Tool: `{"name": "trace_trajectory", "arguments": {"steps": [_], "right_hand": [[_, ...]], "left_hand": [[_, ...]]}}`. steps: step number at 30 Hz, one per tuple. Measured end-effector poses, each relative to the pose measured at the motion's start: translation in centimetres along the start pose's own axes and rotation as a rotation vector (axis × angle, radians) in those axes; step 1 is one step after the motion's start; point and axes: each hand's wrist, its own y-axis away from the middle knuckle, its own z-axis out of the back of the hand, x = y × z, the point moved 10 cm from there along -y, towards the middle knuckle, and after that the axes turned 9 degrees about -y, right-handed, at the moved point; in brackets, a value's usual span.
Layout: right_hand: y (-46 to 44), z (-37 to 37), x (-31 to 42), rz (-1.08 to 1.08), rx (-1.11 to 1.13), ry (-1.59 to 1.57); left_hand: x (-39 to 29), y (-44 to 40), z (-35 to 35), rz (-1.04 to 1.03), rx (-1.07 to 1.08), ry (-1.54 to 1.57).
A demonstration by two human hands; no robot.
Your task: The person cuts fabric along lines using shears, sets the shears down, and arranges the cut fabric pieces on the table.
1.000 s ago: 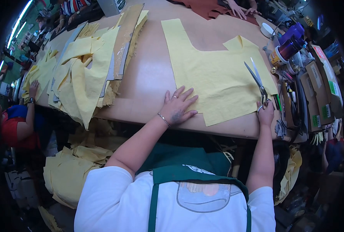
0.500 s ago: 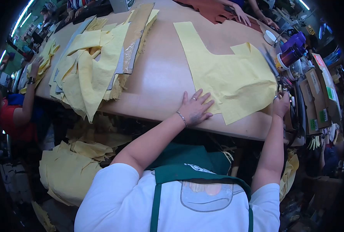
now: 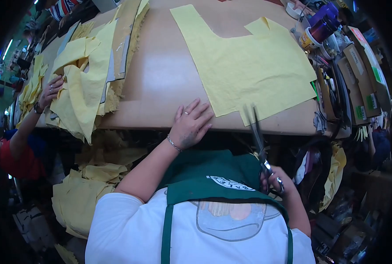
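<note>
A cut piece of yellow fabric (image 3: 253,66) lies spread on the table, with a notch in its near edge. My left hand (image 3: 190,124) rests on the table's near edge, fingers spread, its fingertips close to the fabric's left border. In my right hand (image 3: 276,179) is a pair of scissors (image 3: 259,143), fingers wrapped round the handles. The blades point up toward the fabric's near edge and are blurred by motion. Whether they touch the cloth I cannot tell.
Stacked yellow fabric and cardboard (image 3: 121,39) lie at the table's left. A co-worker's hand (image 3: 51,90) touches that pile. On the right stand a purple bottle (image 3: 325,15), a tub (image 3: 310,40) and cardboard boxes (image 3: 356,83). More yellow fabric (image 3: 79,202) lies below the table.
My right hand has come from the table's right side down toward my apron, scissors now plainly visible. My left hand slid off the fabric leftward. The co-worker's hand reached onto the left pile.
</note>
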Motion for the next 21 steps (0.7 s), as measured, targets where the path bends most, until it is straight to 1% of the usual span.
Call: {"name": "trace_trajectory", "arguments": {"steps": [1, 5, 7, 10, 13, 16, 19, 21], "right_hand": [[0.4, -0.6, -2.0, -0.125, 0.073, -0.051], [0.4, -1.7, -3.5, -0.247, 0.128, -0.140], [-0.3, -1.9, -3.4, -0.244, 0.126, -0.152], [-1.8, -2.2, -3.3, -0.244, 0.131, -0.144], [-3.3, -2.5, -3.0, -0.233, 0.142, -0.115], [-4.4, -2.9, -2.4, -0.220, 0.112, -0.042], [-5.4, -3.4, -2.0, -0.222, 0.062, 0.003], [-5.9, -3.6, -1.9, -0.224, 0.043, 0.023]], "left_hand": [[0.0, -0.1, 0.1, 0.011, -0.011, 0.004], [-0.6, -0.3, 0.3, 0.013, -0.022, -0.061], [-0.7, -0.4, 0.4, 0.011, -0.038, -0.076], [-0.4, -0.4, 0.1, 0.021, -0.033, -0.016], [-0.9, -0.5, 1.0, 0.011, -0.075, -0.081], [-0.8, -0.5, 1.9, 0.024, -0.099, 0.085], [1.8, 0.4, -2.5, 0.507, 0.113, 1.040], [1.1, 0.8, -3.7, 0.677, 0.355, 1.161]]}}
